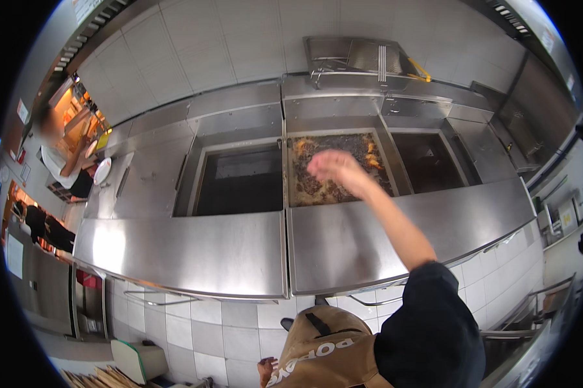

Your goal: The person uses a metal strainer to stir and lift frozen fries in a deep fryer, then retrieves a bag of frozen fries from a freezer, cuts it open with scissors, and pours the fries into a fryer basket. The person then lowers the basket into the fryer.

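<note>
My right hand [334, 167] is stretched out over the middle fryer vat, blurred, and whether its fingers hold anything cannot be made out. Below it, dark oil [316, 194] bubbles, with golden fried pieces of food [372, 156] near the right wall and more by the back left corner. Low beside my brown apron [320, 344], my left hand [267, 369] is partly visible with bent fingers; its grip is unclear. Dark, still vats lie on both sides, the left vat [243, 179] and the right vat [432, 162].
A wide stainless steel ledge [184, 252] runs along the front of the fryers. Behind the vats a metal rack [349, 58] with a yellow handle [420, 70] is at the wall. One person [61, 162] stands at the far left near a white plate [102, 170]; another [46, 225] is farther off.
</note>
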A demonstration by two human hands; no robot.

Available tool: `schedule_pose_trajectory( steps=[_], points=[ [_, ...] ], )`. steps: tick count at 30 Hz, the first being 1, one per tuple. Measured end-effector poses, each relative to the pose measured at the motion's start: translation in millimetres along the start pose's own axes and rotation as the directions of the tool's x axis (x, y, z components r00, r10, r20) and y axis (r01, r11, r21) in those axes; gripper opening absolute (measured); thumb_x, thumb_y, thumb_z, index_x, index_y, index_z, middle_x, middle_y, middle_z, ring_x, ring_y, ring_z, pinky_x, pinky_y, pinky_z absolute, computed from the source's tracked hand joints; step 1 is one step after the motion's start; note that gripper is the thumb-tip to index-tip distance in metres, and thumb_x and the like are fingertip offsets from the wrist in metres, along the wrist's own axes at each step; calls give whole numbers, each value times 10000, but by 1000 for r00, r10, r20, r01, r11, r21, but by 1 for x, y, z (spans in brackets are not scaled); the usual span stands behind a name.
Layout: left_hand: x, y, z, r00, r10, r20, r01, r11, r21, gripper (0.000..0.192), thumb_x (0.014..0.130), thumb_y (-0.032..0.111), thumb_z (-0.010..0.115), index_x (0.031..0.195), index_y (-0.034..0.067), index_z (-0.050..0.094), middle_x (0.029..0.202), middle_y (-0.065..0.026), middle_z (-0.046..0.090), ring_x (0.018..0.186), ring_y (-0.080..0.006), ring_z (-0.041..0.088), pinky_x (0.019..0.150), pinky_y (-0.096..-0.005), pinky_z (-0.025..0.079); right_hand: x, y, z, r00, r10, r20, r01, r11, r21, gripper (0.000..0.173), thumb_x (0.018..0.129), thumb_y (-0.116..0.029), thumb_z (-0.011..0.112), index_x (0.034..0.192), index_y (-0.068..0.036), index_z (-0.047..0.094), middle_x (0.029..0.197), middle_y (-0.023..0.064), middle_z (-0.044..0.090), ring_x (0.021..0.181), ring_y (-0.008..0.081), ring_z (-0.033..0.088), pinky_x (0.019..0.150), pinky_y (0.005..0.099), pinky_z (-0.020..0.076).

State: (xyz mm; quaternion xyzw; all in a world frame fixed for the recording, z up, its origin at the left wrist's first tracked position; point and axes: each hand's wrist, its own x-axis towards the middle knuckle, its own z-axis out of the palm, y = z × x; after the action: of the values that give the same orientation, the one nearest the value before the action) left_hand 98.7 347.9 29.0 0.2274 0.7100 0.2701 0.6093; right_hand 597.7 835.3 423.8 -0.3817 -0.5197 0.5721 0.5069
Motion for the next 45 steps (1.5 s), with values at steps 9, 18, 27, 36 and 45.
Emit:
schedule_pose_trajectory(
  steps=[9,18,27,36,45],
  points=[
    [-6,37,36,992,-116,-53,123,981,152,288,950,196,538,1109,-29,621,979,-143,710,800,-207,687,625,-317,546,-220,180,163,466,427,775,-439,872,-217,291,962,-245,597,1108,7,613,1005,94,705,933,162,657,818,301,517],
    [-8,43,23,992,-38,121,9,973,229,266,951,202,545,1091,-12,616,987,-113,710,804,-196,687,620,-305,539,-359,390,127,668,681,299,-188,543,-818,234,771,-221,606,850,-36,726,886,216,697,864,382,676,749,463,533],
    [-29,-4,-60,977,111,184,-156,955,252,260,978,243,511,1075,31,627,992,-93,713,823,-173,670,628,-300,514,-528,406,46,409,718,-563,-901,416,-124,189,837,-141,566,903,-10,684,766,113,717,621,168,682,518,306,555],
    [-89,-40,-62,949,94,302,-154,971,181,286,969,275,548,1087,26,623,1013,-100,708,856,-198,675,697,-330,534,-604,384,184,542,713,-444,-840,455,-295,322,866,-241,642,1057,17,669,939,129,721,867,219,693,755,348,576],
    [-176,82,72,731,385,563,-475,880,15,570,1001,448,427,1437,83,393,1479,-131,399,1308,-260,431,999,-405,414,-524,246,284,803,594,53,-596,802,40,657,939,-529,531,1477,-187,369,1399,129,490,1257,268,487,1022,397,431]
  ],
)
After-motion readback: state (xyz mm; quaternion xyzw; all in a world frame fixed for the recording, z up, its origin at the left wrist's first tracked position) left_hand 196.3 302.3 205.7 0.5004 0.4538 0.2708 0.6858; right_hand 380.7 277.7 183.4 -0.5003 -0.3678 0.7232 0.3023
